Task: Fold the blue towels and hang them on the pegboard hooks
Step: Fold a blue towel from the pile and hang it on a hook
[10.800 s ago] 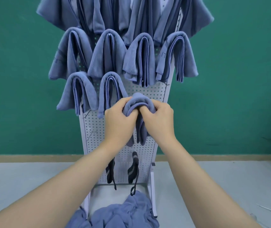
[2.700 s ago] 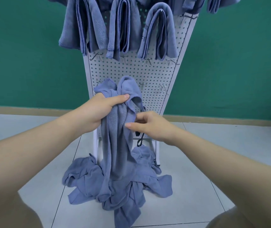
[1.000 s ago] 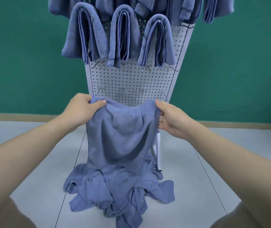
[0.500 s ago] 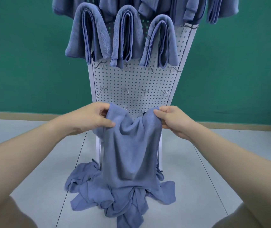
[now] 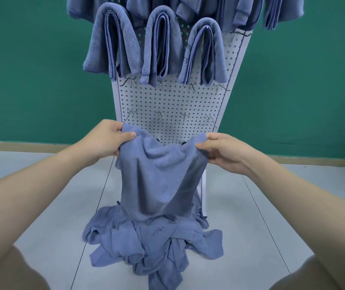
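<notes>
A blue towel [image 5: 159, 176] hangs spread in front of me, held by its two top corners. My left hand [image 5: 106, 139] pinches the left corner and my right hand [image 5: 223, 151] pinches the right one. Its lower end reaches down to a heap of loose blue towels [image 5: 152, 243] on the floor. Behind it stands the white pegboard [image 5: 173, 103] with several bare metal hooks [image 5: 161, 115] in rows. Three folded blue towels [image 5: 159, 47] hang side by side on hooks above, with more at the top edge.
A green wall [image 5: 31, 80] rises behind the board, with a tan skirting along its foot. The floor [image 5: 261, 216] is pale grey tile. My knees show at both bottom corners of the view.
The towel was bunched in my hands 2.7 s ago. Both hands have since spread it by its top corners; in the last half second they moved slightly apart, opening it wider.
</notes>
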A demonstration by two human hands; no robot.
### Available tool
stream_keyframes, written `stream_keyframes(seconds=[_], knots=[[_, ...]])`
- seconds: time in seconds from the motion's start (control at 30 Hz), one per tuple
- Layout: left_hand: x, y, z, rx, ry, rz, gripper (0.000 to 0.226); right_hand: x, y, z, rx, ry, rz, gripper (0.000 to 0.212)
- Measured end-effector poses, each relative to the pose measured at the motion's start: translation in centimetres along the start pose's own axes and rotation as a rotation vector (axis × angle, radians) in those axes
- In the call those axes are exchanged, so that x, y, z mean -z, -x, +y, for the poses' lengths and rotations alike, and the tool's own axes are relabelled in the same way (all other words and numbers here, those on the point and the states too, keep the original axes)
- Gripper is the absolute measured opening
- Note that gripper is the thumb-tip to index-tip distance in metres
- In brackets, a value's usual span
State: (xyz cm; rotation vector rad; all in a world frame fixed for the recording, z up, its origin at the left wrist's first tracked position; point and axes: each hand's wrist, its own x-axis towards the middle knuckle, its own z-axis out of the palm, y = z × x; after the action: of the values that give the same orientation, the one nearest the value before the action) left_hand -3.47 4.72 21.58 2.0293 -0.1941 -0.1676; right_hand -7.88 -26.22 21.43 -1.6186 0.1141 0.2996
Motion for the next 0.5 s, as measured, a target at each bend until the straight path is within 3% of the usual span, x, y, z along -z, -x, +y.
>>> stream_keyframes(seconds=[0.17, 0.3, 0.43, 0.5], knots=[[0.1, -0.2, -0.2, 0.065, 0.002, 0.015, 0.034, -0.1, 0.2, -0.2, 0.081, 0.047, 0.081, 0.015], [-0.1, -0.3, -0.1, 0.14, 0.128, -0.046, 0.036, -0.4, 0.1, -0.3, 0.114, 0.113, 0.147, 0.055], [-0.7, 0.0, 0.5, 0.188, 0.333, -0.113, 0.026, -0.9, 0.7, -0.3, 0.148, 0.122, 0.195, 0.046], [-0.7, 0.2, 0.6, 0.14, 0.346, -0.182, 0.014, -0.9, 0.7, -0.3, 0.159, 0.127, 0.194, 0.065]])
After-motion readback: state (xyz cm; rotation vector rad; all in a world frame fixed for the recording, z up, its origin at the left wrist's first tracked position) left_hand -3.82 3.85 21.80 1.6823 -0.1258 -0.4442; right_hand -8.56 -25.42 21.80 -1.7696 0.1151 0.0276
